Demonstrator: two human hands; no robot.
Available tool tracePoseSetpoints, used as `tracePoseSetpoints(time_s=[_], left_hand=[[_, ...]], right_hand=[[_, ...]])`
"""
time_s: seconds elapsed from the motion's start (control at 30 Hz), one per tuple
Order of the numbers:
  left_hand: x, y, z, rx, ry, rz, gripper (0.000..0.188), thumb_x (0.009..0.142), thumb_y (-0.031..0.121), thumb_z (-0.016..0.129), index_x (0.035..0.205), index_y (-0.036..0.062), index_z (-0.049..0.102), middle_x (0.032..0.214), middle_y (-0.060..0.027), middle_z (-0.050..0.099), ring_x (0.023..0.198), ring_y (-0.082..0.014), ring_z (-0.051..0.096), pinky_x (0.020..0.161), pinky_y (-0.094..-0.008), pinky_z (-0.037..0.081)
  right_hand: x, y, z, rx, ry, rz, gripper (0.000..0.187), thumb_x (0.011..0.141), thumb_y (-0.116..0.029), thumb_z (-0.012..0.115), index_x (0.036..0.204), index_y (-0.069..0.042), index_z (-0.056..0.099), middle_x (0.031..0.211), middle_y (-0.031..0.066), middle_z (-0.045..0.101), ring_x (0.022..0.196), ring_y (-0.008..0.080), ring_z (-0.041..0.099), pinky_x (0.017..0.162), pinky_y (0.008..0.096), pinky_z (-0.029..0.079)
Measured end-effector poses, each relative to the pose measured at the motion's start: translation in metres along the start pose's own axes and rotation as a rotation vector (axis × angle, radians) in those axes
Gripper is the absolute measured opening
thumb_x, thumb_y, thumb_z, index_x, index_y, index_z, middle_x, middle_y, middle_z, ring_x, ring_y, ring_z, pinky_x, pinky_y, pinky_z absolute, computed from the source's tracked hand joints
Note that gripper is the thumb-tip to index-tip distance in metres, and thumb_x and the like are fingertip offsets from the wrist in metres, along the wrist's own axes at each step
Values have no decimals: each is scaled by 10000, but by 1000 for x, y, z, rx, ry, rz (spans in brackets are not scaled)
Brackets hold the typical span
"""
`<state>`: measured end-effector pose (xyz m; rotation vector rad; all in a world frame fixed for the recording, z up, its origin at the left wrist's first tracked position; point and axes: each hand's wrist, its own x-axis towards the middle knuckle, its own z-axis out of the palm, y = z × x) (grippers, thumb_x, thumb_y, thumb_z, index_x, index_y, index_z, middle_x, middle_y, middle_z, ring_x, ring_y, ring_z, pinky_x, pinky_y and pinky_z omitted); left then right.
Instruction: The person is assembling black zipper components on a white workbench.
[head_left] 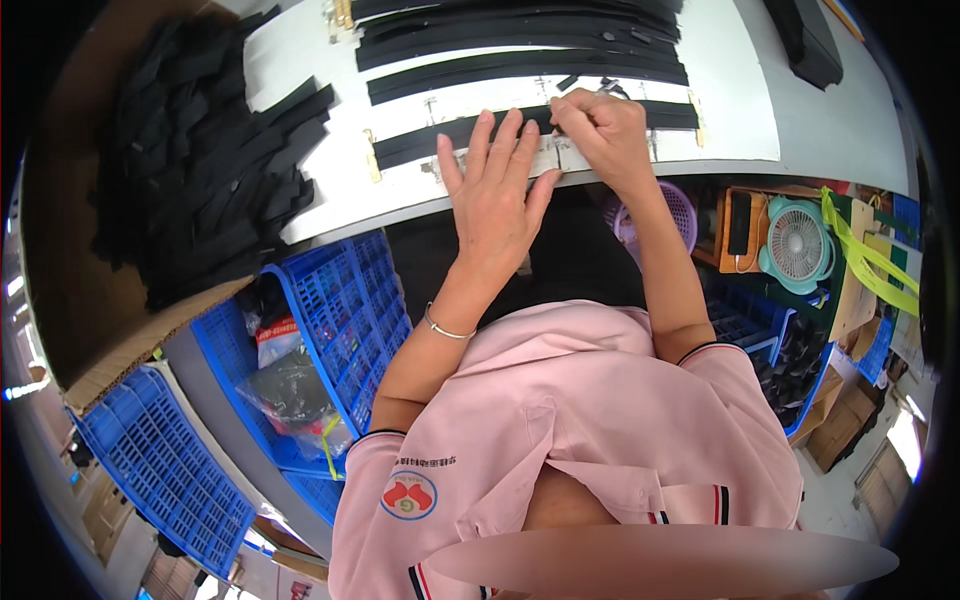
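Observation:
A long black fabric strip (pixel 405 150) lies across the white work board (pixel 735 125) near the table's front edge. My left hand (pixel 490 195) rests on it with fingers stretched out, thumb pointing right. Just to the right, my right hand (pixel 612 135) is closed in a pinch over the same strip, its fingertips low against it; whatever they hold is hidden or too small to name. Pencil-like marks and a short dark line show on the board below the fingertips. Several more black strips (pixel 520 72) lie in parallel rows farther back, with small black pieces (pixel 610 88) beside my right hand.
Black fabric pieces (pixel 210 150) are heaped at the left, partly in a cardboard box (pixel 60 310). Blue plastic crates (pixel 345 320) stand below the table. A teal fan (pixel 797 245) and a purple basket (pixel 677 215) are at the right. A black object (pixel 805 45) sits back right.

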<state>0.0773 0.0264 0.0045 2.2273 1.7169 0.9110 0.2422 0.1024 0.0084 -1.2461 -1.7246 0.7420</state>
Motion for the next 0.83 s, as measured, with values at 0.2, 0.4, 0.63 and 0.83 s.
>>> tracePoseSetpoints(time_s=[0.2, 0.4, 0.63, 0.83], left_hand=[[0, -1, 1, 7, -13, 3, 489, 919, 289, 753, 1338, 55, 662, 1427, -115, 604, 1420, -335, 459, 1209, -624, 151], [-1, -1, 0, 25, -37, 0, 512, 927, 292, 758, 1384, 91, 647, 1482, -92, 580, 1457, -324, 434, 1228, -591, 132], [11, 14, 6, -71, 38, 3, 416, 918, 242, 754, 1279, 47, 684, 1398, -123, 614, 1394, -351, 478, 1206, -628, 166], [57, 48, 47, -213, -83, 133, 395, 930, 240, 748, 1300, 106, 707, 1433, -144, 604, 1413, -337, 470, 1235, -587, 150]], right_hand=[[-3, -5, -15, 252, -14, 188, 201, 924, -127, 661, 797, 8, 738, 687, 26, 693, 595, 58, 584, 559, 233, 445], [0, 13, -70, 244, 308, 200, 227, 992, -179, 668, 871, -8, 753, 775, 21, 714, 661, 51, 576, 597, 216, 439], [-1, 43, -84, 65, 228, 197, 251, 1005, -227, 675, 913, -10, 759, 738, -3, 687, 654, 44, 548, 581, 211, 414], [-2, 40, -85, 127, 211, 253, 245, 1011, -237, 673, 926, -24, 760, 769, 6, 678, 704, 62, 560, 606, 229, 421]])
